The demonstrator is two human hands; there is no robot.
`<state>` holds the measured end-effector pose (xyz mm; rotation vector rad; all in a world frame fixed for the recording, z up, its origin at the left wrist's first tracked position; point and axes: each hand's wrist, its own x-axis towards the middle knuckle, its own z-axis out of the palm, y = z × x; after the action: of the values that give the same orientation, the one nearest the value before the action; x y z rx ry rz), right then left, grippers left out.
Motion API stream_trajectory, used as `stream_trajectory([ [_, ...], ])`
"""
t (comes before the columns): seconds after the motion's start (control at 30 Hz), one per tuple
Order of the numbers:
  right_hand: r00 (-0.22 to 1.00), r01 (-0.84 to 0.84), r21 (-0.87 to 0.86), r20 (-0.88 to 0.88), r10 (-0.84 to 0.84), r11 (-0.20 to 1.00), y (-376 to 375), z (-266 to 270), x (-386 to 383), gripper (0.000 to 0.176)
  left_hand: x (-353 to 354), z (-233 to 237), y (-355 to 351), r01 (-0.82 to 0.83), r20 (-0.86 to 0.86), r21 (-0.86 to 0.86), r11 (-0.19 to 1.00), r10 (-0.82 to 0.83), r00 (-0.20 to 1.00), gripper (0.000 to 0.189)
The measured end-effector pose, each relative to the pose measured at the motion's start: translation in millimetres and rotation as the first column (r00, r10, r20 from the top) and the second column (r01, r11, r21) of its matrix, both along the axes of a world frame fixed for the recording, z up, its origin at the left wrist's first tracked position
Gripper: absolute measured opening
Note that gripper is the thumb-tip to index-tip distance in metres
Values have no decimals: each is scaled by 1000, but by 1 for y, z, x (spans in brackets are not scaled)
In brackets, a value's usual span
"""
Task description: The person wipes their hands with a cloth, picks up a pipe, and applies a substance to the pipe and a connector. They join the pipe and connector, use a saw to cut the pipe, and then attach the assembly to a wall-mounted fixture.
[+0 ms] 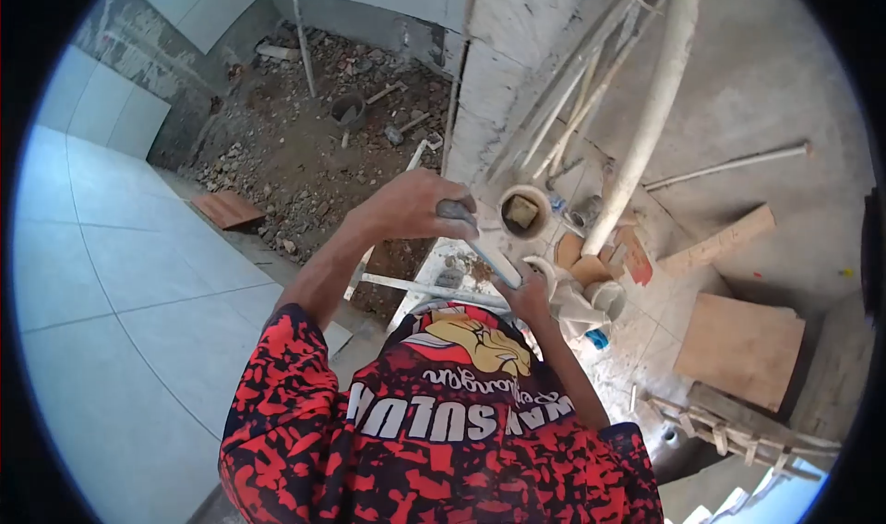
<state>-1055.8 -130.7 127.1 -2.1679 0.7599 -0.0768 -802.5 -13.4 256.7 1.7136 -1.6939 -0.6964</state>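
Observation:
My left hand (417, 206) is closed around a dark grey, stone-like piece (455, 212), whose exact kind I cannot make out. This piece is at the upper end of a narrow pale strip (496, 262) that looks like cut tile. Lower down, my right hand (529, 295) grips the strip's other end, fingers wrapped round it. The strip slants between both hands in front of my patterned red and black shirt (443, 469). A white pipe (429, 290) runs below the hands.
A round bucket (524, 212) with a block inside stands beyond my hands. A thick pale pipe (657, 108) leans at right, near a wooden plank (720, 242) and a brown board (738, 350). Rubble (305, 168) covers the ground at upper left beside a tiled wall (157, 312).

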Motion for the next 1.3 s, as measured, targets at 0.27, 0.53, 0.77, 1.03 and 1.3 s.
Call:
stream_trajectory([
  [0.27,980,-175,27,97,172,984,1,49,45,37,-57,-45,-16,-94,80,-36,995,96,992,34],
  [0.53,990,-92,-240,-124,64,966,-29,-22,-12,44,-52,-30,-12,-296,67,-77,952,302,951,35],
  [0.77,971,-107,-149,-227,71,983,-41,-71,-52,39,-68,-45,-15,-316,98,-52,947,320,942,38],
  [1.03,986,-133,-8,104,133,991,3,23,33,41,-77,-51,-17,-267,125,33,963,261,957,40],
  [1.3,993,-107,-76,-54,104,991,-21,-36,-20,38,-61,-39,-10,-337,21,105,936,336,942,43],
])
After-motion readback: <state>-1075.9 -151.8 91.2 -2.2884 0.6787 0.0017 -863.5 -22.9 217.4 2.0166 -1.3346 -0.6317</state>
